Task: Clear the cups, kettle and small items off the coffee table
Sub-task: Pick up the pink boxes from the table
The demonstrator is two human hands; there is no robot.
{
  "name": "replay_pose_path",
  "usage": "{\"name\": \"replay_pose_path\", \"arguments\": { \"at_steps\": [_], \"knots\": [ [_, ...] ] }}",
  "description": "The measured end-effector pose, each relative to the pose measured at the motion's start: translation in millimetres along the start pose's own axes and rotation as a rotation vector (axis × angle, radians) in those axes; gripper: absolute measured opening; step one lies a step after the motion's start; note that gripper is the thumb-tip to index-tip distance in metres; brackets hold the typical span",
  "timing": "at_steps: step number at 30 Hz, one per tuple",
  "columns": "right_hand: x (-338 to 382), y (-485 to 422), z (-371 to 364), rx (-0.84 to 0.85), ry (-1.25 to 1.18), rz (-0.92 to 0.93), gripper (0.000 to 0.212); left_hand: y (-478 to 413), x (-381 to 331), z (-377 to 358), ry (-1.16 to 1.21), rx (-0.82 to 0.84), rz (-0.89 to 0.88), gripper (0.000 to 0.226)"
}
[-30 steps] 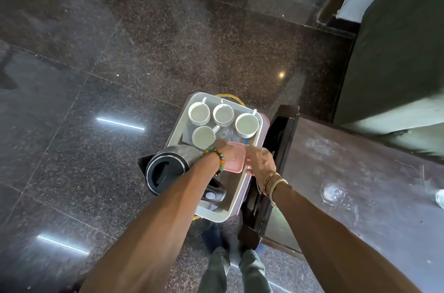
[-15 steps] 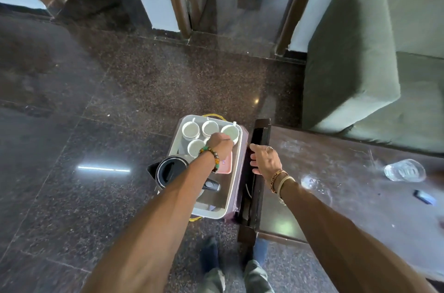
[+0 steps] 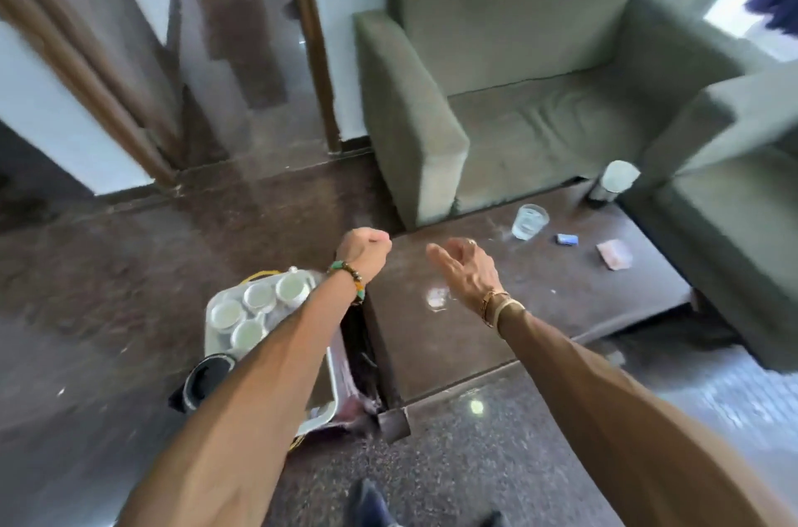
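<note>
While the right fingers hover, the glass lies well beyond.

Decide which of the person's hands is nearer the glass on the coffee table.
Right. The right hand is over the table, left of the glass; the left hand is farther left, by the table's edge.

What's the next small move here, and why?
Probably reach the right hand to the glass: the hand is open and empty above the coffee table, and the glass is the nearest thing left on it, with a blue item and a pink item beyond.
</note>
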State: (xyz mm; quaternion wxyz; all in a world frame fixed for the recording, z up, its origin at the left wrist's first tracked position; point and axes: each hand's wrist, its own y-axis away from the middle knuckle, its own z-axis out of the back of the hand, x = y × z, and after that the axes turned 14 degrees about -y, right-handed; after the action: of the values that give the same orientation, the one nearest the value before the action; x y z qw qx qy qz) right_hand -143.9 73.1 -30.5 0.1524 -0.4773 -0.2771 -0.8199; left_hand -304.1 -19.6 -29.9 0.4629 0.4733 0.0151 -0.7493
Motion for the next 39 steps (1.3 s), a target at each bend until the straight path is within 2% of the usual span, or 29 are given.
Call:
{"name": "replay_pose_path", "arguments": {
  "at_steps": [3,7,12,15,17,23,26,30,39],
  "knots": [
    [-10,8,72,-0.150,-0.049,0.009,0.058,20,-53,-43,0.003,0.027,-0.108,0.005],
    [-19,19,124,-0.230,-0.087,0.017,0.056,28,-89,-77,0.021,0.012,-0.153,0.009],
    [-91,68,221,-0.320,-0.125,-0.065,0.059,94,-134,-178,-0.024,0.075,-0.250,0.008],
    [-116,87,281,-0.379,-0.131,-0.083,0.057,128,-173,-226,-0.026,0.122,-0.344,0.004],
    [-124,98,321,-0.426,-0.157,-0.077,0.057,147,-201,-252,-0.026,0.147,-0.384,0.009],
    [-147,126,440,-0.649,-0.203,-0.065,0.058,192,-287,-334,-0.042,0.229,-0.512,0.003],
    [-169,139,482,-0.739,-0.228,-0.093,0.056,205,-312,-379,-0.071,0.306,-0.561,0.015],
    [-207,150,520,-0.811,-0.264,-0.155,0.056,212,-332,-442,-0.128,0.417,-0.578,0.006],
    [-237,139,609,-0.945,-0.325,-0.195,0.056,201,-419,-539,-0.121,0.532,-0.628,0.010]
  ]
}}
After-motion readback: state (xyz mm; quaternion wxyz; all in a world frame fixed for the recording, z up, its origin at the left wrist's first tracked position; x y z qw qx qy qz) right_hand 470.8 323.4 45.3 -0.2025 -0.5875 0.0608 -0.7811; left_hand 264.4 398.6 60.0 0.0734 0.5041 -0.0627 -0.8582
